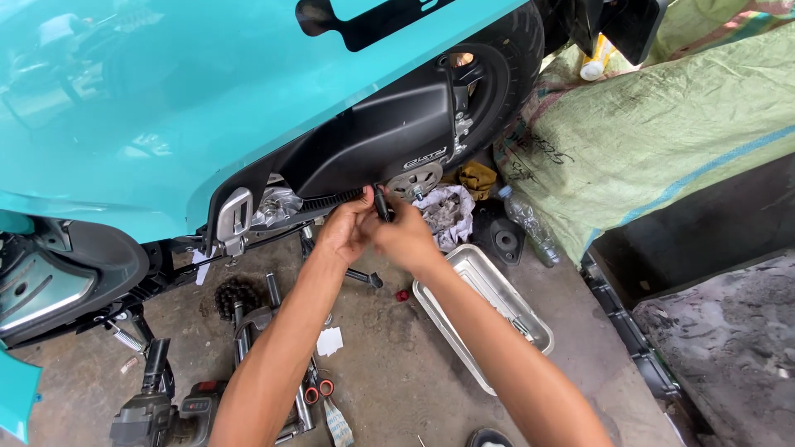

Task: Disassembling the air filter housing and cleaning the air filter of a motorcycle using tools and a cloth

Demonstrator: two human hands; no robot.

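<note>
A turquoise scooter (166,91) stands over the concrete floor, its black engine side cover (373,136) facing me. Both my hands meet under the cover's lower edge. My left hand (346,230) pinches a black ribbed drive belt (331,201) that runs along the bottom of the cover. My right hand (406,236) grips the same belt where it loops up beside a round metal pulley (416,180). A short black piece of the belt sticks up between my fingers.
A steel tray (489,310) lies on the floor to the right of my arms. Tools, a power driver (170,410), a sprocket (236,294) and a white rag (447,215) lie below the scooter. A plastic bottle (530,223) leans by green sacks (654,124).
</note>
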